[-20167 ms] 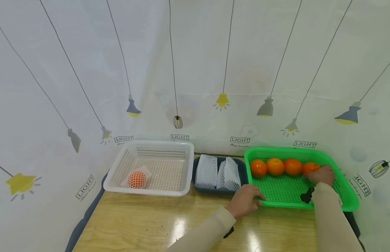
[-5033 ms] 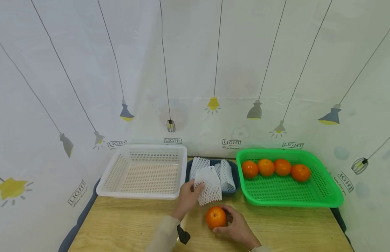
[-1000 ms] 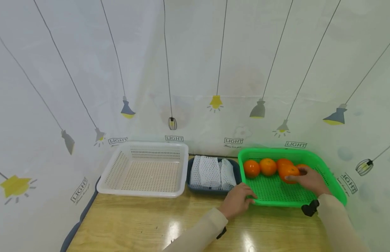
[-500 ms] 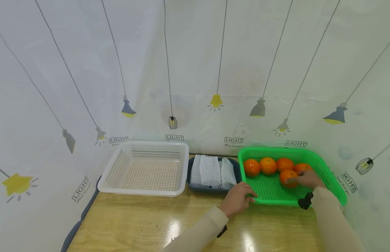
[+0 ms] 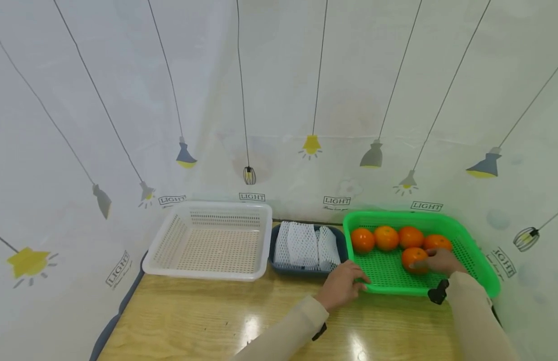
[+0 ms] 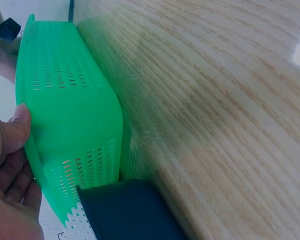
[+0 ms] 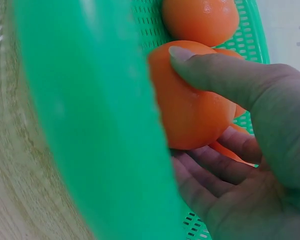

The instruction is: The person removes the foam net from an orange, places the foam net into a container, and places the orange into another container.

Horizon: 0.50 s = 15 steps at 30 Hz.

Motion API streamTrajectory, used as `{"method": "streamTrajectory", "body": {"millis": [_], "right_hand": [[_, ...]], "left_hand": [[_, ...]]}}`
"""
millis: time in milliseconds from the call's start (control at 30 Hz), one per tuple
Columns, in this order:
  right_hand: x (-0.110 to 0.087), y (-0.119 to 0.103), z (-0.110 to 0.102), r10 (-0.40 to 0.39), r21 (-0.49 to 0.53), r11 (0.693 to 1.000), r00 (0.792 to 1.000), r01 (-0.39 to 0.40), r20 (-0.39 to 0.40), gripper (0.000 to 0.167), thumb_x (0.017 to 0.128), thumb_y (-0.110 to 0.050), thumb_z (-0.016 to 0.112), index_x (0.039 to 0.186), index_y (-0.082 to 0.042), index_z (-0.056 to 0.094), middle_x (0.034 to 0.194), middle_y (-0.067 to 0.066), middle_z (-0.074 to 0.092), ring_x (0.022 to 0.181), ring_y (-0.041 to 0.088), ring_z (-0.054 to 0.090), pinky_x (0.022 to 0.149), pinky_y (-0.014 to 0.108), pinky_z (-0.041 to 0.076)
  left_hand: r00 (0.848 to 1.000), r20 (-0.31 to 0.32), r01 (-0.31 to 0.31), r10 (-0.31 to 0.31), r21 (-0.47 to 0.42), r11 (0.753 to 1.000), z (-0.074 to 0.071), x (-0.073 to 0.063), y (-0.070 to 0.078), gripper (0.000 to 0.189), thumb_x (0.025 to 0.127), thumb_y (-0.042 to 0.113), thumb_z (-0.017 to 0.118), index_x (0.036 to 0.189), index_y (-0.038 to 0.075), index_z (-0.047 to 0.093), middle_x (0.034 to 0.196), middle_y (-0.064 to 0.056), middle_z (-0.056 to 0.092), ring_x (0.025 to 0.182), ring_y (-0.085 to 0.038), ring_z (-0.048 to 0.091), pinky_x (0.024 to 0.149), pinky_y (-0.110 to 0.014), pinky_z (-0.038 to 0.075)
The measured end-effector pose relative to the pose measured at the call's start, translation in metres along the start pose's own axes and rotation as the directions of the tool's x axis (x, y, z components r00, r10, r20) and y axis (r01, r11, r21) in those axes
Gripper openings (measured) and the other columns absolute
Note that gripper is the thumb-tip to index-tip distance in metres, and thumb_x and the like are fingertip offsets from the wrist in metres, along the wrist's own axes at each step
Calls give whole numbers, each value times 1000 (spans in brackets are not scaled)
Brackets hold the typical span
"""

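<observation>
My right hand (image 5: pixel 443 260) holds an orange (image 5: pixel 414 260) inside the green basket (image 5: pixel 387 290), in front of a row of several oranges (image 5: pixel 386 238). In the right wrist view the thumb lies over the top of this orange (image 7: pixel 190 107), and the fingers curl behind and under it. My left hand (image 5: pixel 344 287) is at the basket's near left corner. Seen in the left wrist view, its thumb (image 6: pixel 21 122) presses the green rim, with the other fingers bent beside it.
A dark blue tray (image 5: pixel 301 272) with white foam net sleeves (image 5: pixel 302 245) stands left of the green basket. Farther left is a white perforated basket (image 5: pixel 206 275). All stand on a wooden table (image 5: pixel 206 321) before a lamp-patterned curtain (image 5: pixel 279 100).
The orange, on the table 5 s ago, moved into the green basket and down in front of the row. My left hand left a foam net for the rim. The netted orange has left the white basket.
</observation>
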State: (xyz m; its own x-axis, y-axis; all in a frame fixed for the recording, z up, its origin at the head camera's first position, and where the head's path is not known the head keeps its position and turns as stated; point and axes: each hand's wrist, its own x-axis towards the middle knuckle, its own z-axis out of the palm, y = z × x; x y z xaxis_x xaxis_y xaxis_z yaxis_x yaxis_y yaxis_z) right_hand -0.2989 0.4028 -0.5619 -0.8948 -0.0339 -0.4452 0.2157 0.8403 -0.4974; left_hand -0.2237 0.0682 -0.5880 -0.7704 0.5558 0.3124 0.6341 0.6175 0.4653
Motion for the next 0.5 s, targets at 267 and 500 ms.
{"method": "streamTrajectory", "body": {"millis": [267,500], "right_hand": [[-1,5,-3,-2,-10,1000,1000,2,4,115,86,-65,71,148,21,29,146,48,35,127,65,42,97,68,47],[-7,0,-3,-10,-1,1000,1000,10,-1,110,93,-70,57,149,21,29,149,47,32,129,65,40,99,68,47]], "left_hand": [[1000,3,5,-5,-5,1000,1,1,3,12,96,23,73,106,25,80,105,15,75,105,0,62,96,-6,46],[996,66,55,-54,-5,998,-8,-2,6,15,98,26,71,110,27,78,114,15,73,115,-2,61,102,-13,48]]}}
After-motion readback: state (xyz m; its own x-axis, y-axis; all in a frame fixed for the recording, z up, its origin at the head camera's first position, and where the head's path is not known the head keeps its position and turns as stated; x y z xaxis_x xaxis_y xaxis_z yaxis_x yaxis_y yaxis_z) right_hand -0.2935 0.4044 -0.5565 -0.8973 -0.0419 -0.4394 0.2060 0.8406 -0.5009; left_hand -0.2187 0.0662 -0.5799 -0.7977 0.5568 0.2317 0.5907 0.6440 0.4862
